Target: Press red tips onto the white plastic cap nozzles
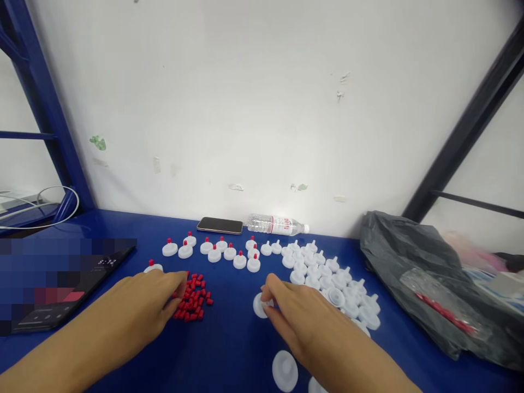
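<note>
My left hand [159, 297] is at the left edge of a pile of small red caps [195, 297], its fingers bent and drawn in toward the thumb. A bit of red shows by the fingertips, but whether a cap is between them is hidden. My right hand [286, 305] pinches a white spouted lid [258, 307] by its top, just above or on the blue table. Beyond my hands stand several white lids with red tips [214, 254]. Bare white lids [315, 273] crowd together to the right, and another lid [285, 371] lies nearer to me.
A phone [220, 225] and a clear plastic bottle [278, 225] lie along the wall. At left is a dark tablet [102, 273] with a lit screen. On the right, a dark plastic bag [409, 262] carries a clear bag of red caps [444, 311]. The tabletop [229, 349] is blue.
</note>
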Demonstrator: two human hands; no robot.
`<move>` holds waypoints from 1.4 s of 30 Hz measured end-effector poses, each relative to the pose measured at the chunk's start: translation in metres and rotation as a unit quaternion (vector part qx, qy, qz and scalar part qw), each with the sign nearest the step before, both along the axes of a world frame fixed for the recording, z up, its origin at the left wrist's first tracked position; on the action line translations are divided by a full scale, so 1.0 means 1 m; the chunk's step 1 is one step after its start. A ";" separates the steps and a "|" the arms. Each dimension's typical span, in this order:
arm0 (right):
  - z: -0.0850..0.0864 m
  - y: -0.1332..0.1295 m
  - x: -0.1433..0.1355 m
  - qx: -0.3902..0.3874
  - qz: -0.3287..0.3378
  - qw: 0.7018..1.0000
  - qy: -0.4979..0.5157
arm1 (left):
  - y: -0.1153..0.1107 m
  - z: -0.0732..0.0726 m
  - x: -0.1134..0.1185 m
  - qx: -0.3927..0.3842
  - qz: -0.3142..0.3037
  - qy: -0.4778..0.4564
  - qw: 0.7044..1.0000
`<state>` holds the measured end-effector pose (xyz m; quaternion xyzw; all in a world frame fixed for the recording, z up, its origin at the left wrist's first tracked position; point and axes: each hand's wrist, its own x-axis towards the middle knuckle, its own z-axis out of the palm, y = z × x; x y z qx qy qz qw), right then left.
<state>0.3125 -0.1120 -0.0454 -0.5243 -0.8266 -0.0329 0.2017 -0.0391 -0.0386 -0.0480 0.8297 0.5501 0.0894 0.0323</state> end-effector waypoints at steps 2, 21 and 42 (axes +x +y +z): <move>-0.002 -0.002 0.001 0.053 0.036 0.997 0.045 | -0.005 0.008 0.004 0.010 0.002 0.000 1.000; 0.039 -0.006 -0.013 -0.041 0.095 0.992 0.070 | -0.041 0.033 0.074 0.138 -0.255 -0.229 0.929; 0.031 -0.007 -0.013 0.001 0.054 0.995 0.084 | -0.046 0.036 0.079 0.163 -0.247 -0.186 0.937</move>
